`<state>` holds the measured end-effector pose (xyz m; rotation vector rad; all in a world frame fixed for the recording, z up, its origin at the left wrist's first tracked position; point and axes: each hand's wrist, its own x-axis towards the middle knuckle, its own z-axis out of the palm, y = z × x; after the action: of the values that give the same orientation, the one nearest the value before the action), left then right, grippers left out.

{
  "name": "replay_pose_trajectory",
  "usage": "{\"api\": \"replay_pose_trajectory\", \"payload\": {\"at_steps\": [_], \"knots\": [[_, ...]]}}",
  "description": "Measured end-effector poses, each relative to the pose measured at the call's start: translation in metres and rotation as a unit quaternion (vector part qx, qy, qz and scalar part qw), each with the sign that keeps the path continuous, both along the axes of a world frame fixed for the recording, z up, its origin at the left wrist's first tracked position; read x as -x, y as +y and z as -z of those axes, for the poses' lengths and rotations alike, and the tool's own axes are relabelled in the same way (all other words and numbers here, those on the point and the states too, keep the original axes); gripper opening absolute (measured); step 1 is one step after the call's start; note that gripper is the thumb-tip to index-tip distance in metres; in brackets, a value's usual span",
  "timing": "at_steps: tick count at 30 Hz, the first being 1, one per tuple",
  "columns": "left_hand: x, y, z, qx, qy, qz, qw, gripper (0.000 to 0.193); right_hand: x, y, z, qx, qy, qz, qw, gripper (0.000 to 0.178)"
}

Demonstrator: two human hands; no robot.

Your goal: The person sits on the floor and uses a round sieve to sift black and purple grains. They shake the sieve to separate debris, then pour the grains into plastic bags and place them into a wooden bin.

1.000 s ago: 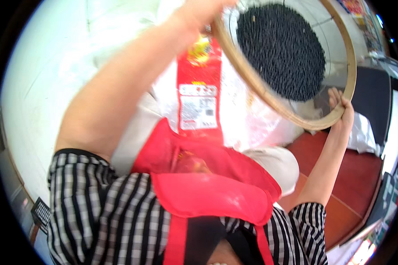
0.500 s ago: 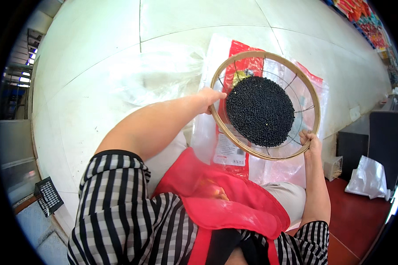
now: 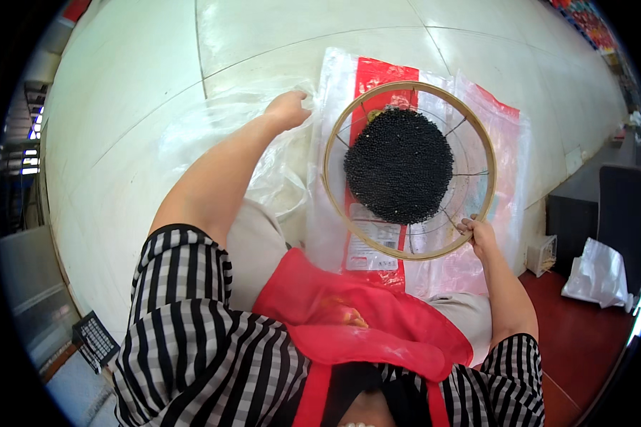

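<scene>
A round sieve (image 3: 488, 128) has a wooden rim and a fine see-through mesh braced by wires. Small black beans (image 3: 399, 167) lie in a heap on its mesh, left of its middle. My right hand (image 3: 479, 235) grips the rim at the lower right, fingers wrapped over the edge. Away from the sieve, on its left, is my left hand (image 3: 288, 110), its thumb and fingers a little apart above a clear plastic bag (image 3: 228, 107). Whether it touches the bag I cannot make out. Under the sieve lies a red and white plastic sack (image 3: 374, 69), partly covered by it.
Pale tiles make up the floor (image 3: 142, 92). At right a white plastic bag (image 3: 597, 277) rests against a dark panel (image 3: 623, 206), with a small clear container (image 3: 541, 255) nearby. A black basket (image 3: 95, 341) stands at lower left. My red apron (image 3: 363, 306) spreads across my lap.
My left hand has let go of the sieve's rim and moved up and left to the clear bag. The sieve, held by my right hand, has shifted slightly left.
</scene>
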<state>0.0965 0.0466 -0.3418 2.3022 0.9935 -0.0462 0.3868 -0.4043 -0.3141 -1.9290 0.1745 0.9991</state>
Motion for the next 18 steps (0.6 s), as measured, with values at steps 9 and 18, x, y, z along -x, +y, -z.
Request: {"api": "replay_pose_trajectory", "payload": {"at_steps": [9, 18], "knots": [[-0.017, 0.008, 0.026, 0.101, 0.137, -0.004, 0.985, 0.074, -0.001, -0.004, -0.001, 0.135, 0.020, -0.074, 0.988, 0.024], [0.028, 0.065, -0.035, -0.126, 0.170, -0.083, 0.974, 0.027, -0.019, 0.006, -0.003, 0.315, -0.092, -0.238, 0.914, 0.023]]}}
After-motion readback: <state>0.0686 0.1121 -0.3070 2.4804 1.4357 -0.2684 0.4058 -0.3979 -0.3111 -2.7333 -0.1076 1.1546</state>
